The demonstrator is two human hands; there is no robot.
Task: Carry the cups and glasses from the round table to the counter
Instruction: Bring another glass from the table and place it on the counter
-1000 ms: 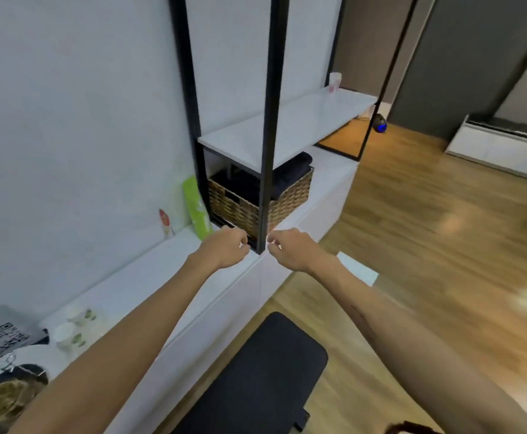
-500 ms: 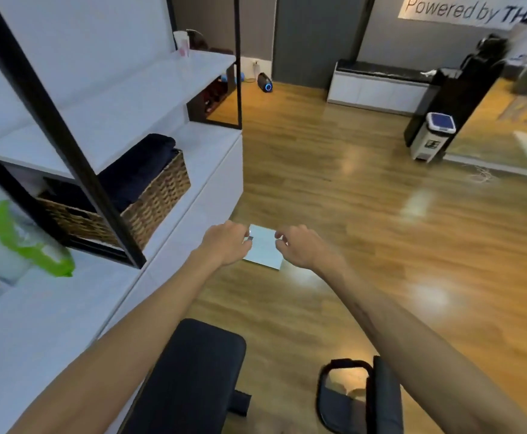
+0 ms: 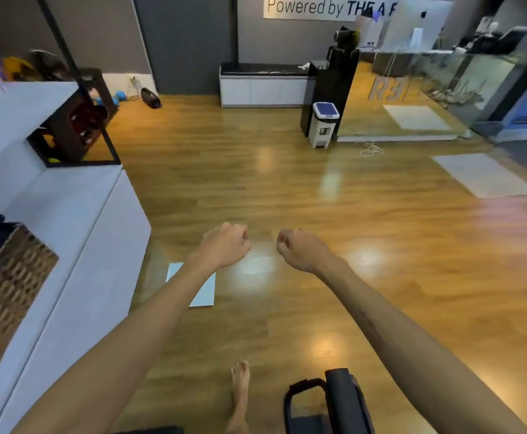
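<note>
Both fists curled, holding nothing: left hand and right hand out over the glossy wooden floor, beside the long white counter. No cups, glasses or round table in view. Likely walking between loads; next move calls for finding the table.

Wooden floor with a white paper sheet; white pedal bin far ahead; wicker basket at left.
</note>
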